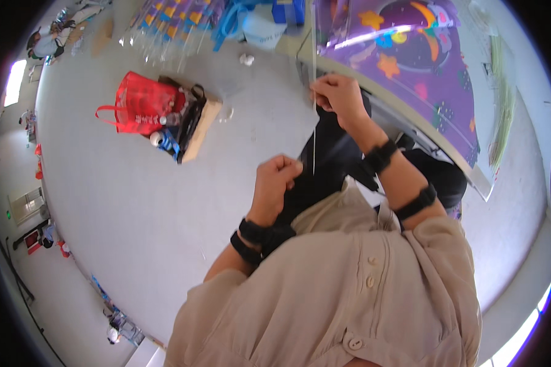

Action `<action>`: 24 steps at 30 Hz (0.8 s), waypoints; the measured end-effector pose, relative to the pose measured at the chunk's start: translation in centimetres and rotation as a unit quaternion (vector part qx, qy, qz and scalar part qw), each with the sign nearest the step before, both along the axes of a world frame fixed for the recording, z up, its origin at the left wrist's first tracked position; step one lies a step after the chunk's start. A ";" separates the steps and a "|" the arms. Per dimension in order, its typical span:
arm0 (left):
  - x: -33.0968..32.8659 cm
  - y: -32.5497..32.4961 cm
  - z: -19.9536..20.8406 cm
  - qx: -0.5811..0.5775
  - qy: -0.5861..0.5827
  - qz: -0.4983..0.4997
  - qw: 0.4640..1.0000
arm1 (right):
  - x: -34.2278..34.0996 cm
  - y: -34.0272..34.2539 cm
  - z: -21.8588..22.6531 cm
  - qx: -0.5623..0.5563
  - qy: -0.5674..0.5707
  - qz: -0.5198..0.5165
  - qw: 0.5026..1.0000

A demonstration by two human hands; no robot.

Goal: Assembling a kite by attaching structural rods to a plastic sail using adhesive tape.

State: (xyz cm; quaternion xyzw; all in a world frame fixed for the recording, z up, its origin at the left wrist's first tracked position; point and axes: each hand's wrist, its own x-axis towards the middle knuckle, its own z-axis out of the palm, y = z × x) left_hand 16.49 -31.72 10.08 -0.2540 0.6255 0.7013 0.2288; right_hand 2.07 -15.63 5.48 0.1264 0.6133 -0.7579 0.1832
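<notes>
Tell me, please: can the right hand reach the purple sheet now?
Probably yes: the purple sheet lies near the right hand and nothing visible blocks it, though this hand seems to pinch a thin white rod.

A thin white strand runs out past the far edge, partly hidden by the right hand. Whether the left hand pinches anything is too fine to tell. Purple printed sheets and a blue box (both beyond the hands) are cut off far; the beige shirt, near. A far-left figure is too small to read.
</notes>
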 end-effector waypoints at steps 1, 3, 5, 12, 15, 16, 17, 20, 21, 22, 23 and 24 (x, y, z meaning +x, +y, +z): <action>0.3 -0.3 -0.1 0.015 0.003 0.007 1.000 | -0.3 0.4 1.0 0.016 0.012 -0.041 0.999; 0.6 -0.7 0.2 0.031 0.018 0.014 0.999 | -3.1 1.6 2.1 0.030 0.036 -0.082 0.995; 0.7 -0.7 0.7 0.057 0.012 0.019 0.998 | -7.7 3.9 2.4 0.090 0.097 -0.108 0.985; 0.2 -1.6 1.0 0.068 0.008 -0.007 0.998 | -19.3 8.0 0.9 0.407 0.063 -0.074 0.908; 0.4 -2.1 1.3 0.079 0.012 0.005 0.997 | -19.4 5.2 0.6 0.504 0.243 -0.110 0.822; 0.0 -1.8 1.5 0.089 0.019 0.001 0.996 | -19.7 5.3 0.0 0.369 0.213 -0.065 0.902; 0.0 -1.9 1.7 0.088 0.018 0.003 0.996 | -19.5 3.8 0.4 0.218 0.177 -0.010 0.960; 0.0 -2.2 1.9 0.092 0.031 0.000 0.995 | -18.0 -0.6 3.1 0.064 -0.045 -0.010 0.997; -0.1 -2.2 2.1 0.095 0.038 -0.003 0.995 | -17.8 -1.3 3.1 0.033 -0.065 -0.060 0.996; -0.1 -2.2 2.3 0.096 0.045 -0.002 0.994 | -17.6 -2.1 3.1 -0.001 -0.086 -0.107 0.991; -0.1 -2.2 2.5 0.096 0.045 -0.002 0.994 | -17.4 -2.8 3.1 -0.031 -0.088 -0.156 0.983; -0.1 -2.3 2.8 0.096 0.063 0.006 0.993 | -17.3 -2.9 3.3 -0.031 -0.087 -0.156 0.983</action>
